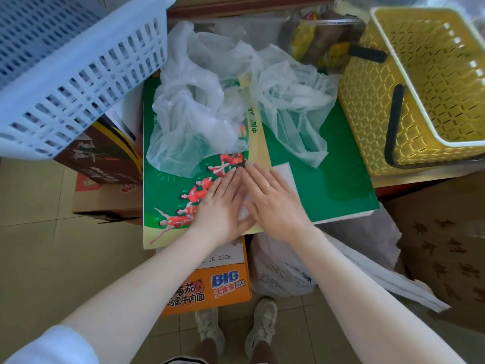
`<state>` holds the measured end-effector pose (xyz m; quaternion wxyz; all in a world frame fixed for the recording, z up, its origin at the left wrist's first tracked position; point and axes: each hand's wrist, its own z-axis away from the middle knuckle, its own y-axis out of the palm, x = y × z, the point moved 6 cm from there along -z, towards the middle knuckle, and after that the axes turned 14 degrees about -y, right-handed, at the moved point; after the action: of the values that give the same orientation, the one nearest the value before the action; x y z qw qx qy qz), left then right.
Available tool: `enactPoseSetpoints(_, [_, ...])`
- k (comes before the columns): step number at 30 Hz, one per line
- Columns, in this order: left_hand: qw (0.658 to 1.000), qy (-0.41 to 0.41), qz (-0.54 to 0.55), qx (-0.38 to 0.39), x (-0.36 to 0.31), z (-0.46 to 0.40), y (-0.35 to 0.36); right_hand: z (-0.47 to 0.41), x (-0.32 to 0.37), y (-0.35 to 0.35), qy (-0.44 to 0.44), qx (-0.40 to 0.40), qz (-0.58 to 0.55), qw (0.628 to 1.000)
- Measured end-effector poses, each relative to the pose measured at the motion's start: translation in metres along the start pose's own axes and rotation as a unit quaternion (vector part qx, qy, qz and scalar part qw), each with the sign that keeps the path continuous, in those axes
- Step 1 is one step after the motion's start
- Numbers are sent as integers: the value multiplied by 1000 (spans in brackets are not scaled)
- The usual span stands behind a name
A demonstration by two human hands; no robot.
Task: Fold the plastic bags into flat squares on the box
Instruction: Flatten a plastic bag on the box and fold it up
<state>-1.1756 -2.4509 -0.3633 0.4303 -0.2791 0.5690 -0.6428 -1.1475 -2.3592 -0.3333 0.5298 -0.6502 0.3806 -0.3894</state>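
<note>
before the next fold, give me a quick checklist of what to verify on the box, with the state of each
1. Both hands flat on the bag: ok. The left hand and right hand press with straight fingers on the folded bag.
2. Bag lying on the green box: ok, near its front edge.
3. Bag already a flat square: cannot tell, the hands cover most of it.
4. Room to work: not ok, the loose crumpled bags crowd the back half of the box, just beyond the fingertips.
5. Loose bags secure on the box: cannot tell; one drapes toward the yellow basket.
</note>
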Motion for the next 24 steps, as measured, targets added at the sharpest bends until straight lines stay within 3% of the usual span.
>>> enactPoseSetpoints(3, [1000, 11, -5, -1, 8, 2, 0, 13, -7, 24, 8, 92, -3, 996])
enactPoseSetpoints(10, [998, 41, -33, 27, 17, -2, -2, 38, -33, 19, 111, 151, -1, 982])
enactPoseSetpoints(17, [993, 63, -80, 66, 9, -5, -21, 37, -34, 6, 93, 262, -10, 960])
enactPoseSetpoints(21, [991, 81, -76, 74, 6, 2, -27, 25, -31, -6, 83, 244, 33, 966])
enactPoseSetpoints(24, [991, 131, -36, 8, 2, 11, -35, 25, -30, -4, 33, 205, 96, 974])
